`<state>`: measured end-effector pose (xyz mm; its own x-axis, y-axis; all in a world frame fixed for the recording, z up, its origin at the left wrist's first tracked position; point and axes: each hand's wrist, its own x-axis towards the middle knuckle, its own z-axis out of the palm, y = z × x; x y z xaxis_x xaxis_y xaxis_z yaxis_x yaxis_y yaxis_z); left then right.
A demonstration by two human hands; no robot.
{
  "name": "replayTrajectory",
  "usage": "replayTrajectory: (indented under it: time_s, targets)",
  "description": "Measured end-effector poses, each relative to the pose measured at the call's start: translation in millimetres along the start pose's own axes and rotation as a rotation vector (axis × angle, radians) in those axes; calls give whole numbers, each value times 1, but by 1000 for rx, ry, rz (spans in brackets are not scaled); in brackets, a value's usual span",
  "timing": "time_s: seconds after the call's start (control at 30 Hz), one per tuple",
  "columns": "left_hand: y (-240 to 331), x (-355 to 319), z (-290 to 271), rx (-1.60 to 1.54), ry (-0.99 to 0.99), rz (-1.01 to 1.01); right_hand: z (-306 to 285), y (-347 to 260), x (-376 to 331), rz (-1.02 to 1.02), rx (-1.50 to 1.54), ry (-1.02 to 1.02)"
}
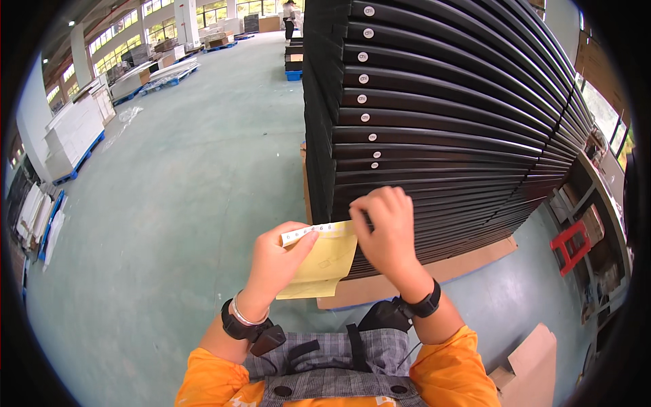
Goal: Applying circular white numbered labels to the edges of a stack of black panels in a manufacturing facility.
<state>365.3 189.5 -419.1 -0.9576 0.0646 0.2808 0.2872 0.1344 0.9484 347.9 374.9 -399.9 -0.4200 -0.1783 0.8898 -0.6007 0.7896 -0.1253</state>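
Observation:
My left hand is closed on a yellow sticker sheet, its thumb over the front. A white strip with a row of small round labels runs along the sheet's top edge. My right hand is curled at the sheet's upper right corner, thumb and forefinger bent toward each other; whatever they hold is hidden or too small to make out. Just beyond both hands rises a tall stack of long black panels. Down its near end, several upper panels carry one round white sticker each; the panels lower down show none.
The stack rests on brown cardboard over the green floor. To the right are a red stool and a shelf unit; a cardboard piece lies nearer. Loaded blue pallets line the left, and another person stands far off.

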Motion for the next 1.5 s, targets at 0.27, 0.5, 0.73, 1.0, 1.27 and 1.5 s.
replayTrajectory:
  time_s: [0.27,0.5,0.73,1.0,1.27,1.5]
  targets:
    - [-1,0,10,41,-37,50,1,-7,-11,-147,-7,-100]
    - [-8,4,13,28,-40,45,8,-6,-17,-136,-47,-65]
    - [-16,7,6,0,5,-30,13,18,-2,455,245,156]
    - [-15,6,4,5,12,-4,22,21,5,489,85,173]
    - [-15,0,1,-24,3,-46,8,34,0,382,-306,154]
    - [-20,-3,6,8,-135,-56,-1,3,-32,236,315,-323]
